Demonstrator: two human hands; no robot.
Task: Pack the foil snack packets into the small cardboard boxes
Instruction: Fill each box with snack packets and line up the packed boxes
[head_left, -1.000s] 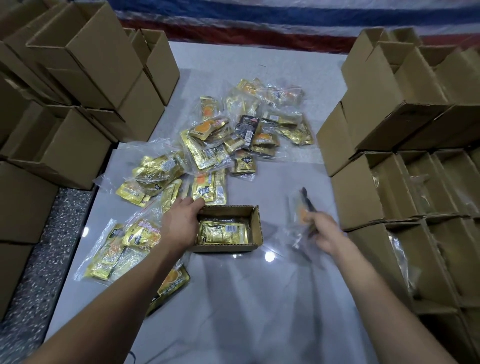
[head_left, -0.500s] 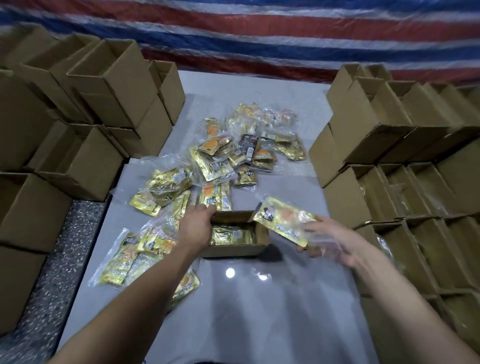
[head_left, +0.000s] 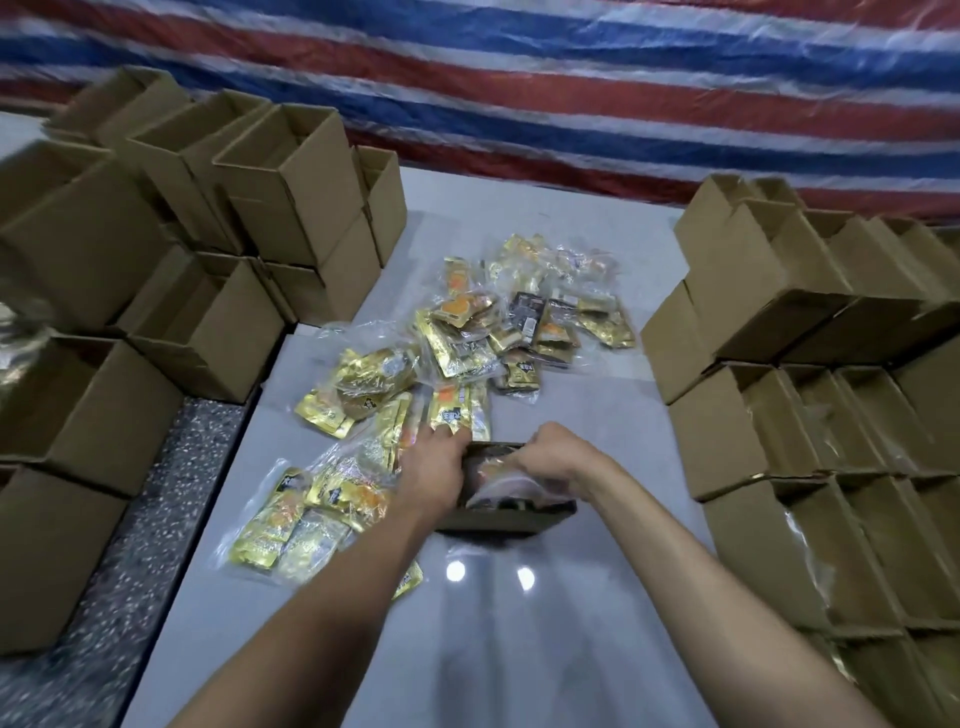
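Vs. half a sec ago: the right hand (head_left: 556, 457) is no longer holding the foil packet (head_left: 501, 480) up in the air to the right of the small box (head_left: 511, 517). It's now sitting over the box mouth, fingers curled down, pinching the packet and pressing it inside. The left hand (head_left: 434, 475) is staying where it was, gripping the box's left end w/ fingers curled over the rim. The box is sitting in the same spot on the grey table (head_left: 519, 665), just on the near side of the loose packets (head_left: 462, 338). The view is tilting up, so more of the striped tarp (head_left: 519, 78) is showing.

Hard to read: the packet is blurring w/ motion, showing only as a pale shiny patch, print not legible. Right fingertips are hiding behind the packet and box wall; left thumb isn't showing. Whatever's lying under the packet in the box is covered. The left box stack (head_left: 291, 176) and right box stack (head_left: 769, 291) are getting cut off by the frame edges. The bagged packets (head_left: 311, 514) are lying partly under the left forearm.
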